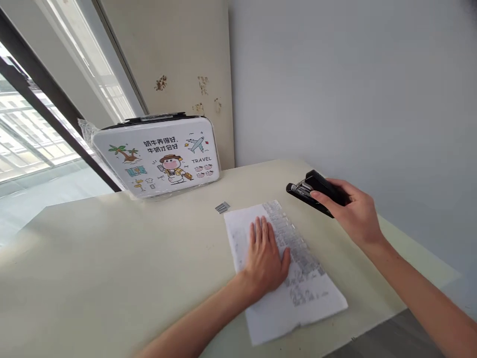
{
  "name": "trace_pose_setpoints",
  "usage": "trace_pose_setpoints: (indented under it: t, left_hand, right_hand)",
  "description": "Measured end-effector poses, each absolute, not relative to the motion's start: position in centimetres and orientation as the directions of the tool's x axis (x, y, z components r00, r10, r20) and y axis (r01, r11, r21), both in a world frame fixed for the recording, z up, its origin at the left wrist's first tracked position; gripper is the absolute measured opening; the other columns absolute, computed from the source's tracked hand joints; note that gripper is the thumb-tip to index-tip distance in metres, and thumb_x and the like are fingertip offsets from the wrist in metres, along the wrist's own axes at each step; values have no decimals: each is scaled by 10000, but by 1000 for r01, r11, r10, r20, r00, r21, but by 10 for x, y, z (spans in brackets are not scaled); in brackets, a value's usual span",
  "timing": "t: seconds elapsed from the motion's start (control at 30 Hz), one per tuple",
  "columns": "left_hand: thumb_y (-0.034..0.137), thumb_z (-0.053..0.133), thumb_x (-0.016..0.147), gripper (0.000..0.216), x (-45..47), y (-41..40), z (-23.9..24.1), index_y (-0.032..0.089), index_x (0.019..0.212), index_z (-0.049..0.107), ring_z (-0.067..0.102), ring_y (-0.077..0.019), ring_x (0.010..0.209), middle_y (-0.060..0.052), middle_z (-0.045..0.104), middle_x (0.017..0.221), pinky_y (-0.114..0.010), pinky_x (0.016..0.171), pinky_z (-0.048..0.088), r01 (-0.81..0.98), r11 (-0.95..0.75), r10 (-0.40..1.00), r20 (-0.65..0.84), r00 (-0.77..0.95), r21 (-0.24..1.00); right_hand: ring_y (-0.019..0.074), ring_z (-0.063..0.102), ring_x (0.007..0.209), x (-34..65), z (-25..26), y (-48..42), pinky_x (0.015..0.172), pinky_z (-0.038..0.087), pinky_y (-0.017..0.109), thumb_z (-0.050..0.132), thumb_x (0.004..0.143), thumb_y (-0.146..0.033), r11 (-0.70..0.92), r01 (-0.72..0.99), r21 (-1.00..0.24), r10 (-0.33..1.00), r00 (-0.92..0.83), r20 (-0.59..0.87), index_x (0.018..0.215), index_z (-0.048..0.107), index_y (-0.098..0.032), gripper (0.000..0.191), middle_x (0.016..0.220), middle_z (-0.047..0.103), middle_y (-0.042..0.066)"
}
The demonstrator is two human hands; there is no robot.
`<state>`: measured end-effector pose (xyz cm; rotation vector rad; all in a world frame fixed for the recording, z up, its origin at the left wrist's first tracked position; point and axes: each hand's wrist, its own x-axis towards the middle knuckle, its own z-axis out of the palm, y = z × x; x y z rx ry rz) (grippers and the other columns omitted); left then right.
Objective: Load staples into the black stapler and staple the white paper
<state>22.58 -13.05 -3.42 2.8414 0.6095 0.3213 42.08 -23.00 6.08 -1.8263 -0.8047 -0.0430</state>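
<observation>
Room: plain grey wall (335, 74) at the back; pale panel (186, 49) w/ brown flaking patches beside it; window (37, 124) on the left side, bright, w/ railings outside.
Table: pale, smooth top (141, 258), far edge up near the wall; bit of dark grey floor (391, 340) showing bottom R.
Case: white case (149, 164), black handle on top, stood on its edge at the back of the table, clear plastic wrap around it (cartoon cow w/ a hat, palms, plane, "TRAVEL" – quite cheery).
Staples: few short grey strips (222, 207), prob. staples, lying on the table just beyond the paper's far L corner.
Paper: stack of sheets (305, 283) flat on the table in front of the person, slightly askew, grey print mostly on its R half; small bright marks along the R edge, too blurry to ID.
Left hand: left hand (266, 258) palm down on the stack, fingers straight & close together, thumb out to the side; grips nothing.
Right hand: right hand (354, 214) wrapped round the rear of a black stapler (320, 191), thumb on the near side.
Stapler: held R of the paper's far end, apart from it; mouth agape, pointing L, w/ metal parts & a pale label visible btwn the arms.
</observation>
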Motion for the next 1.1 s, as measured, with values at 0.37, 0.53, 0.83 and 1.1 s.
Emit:
trace_pose_setpoints:
  t: [0.37,0.53,0.83,1.1]
  left_hand:
    - [557,401,1072,728,270,-120,-9,34,1576,365,75,-384,1590,-245,250,1692,-552,1308,169,101,-936,174,193,966,339]
    - [381,392,1111,445,138,-74,6,201,1508,483,248,-265,1585,-110,395,1662,-479,1286,285,3,-943,109,300,948,332]
    - [515,477,1028,369,34,-13,15,216,1045,693,695,-220,940,-50,740,999,-319,844,549,409,-406,845,166,509,817]
    - [518,499,983,369,33,-12,12,215,991,709,607,-200,760,-34,695,856,-292,675,441,403,-281,889,79,451,871]
  right_hand:
    - [271,729,919,394,88,-232,754,593,364,769,829,-567,-125,571,-811,658,660,363,1085,764,-267,394,1041,795,52]
    - [265,721,842,366,75,-208,669,577,345,761,827,-591,-98,537,-838,764,580,282,1066,765,-288,386,964,793,37]
    - [217,738,908,292,24,-125,829,579,314,809,820,-513,133,446,-885,973,112,203,1086,766,-295,346,1003,799,-19]
    - [250,719,1050,277,-2,-106,906,564,363,721,905,-542,123,413,-903,986,53,158,1152,755,-285,358,1169,781,32]
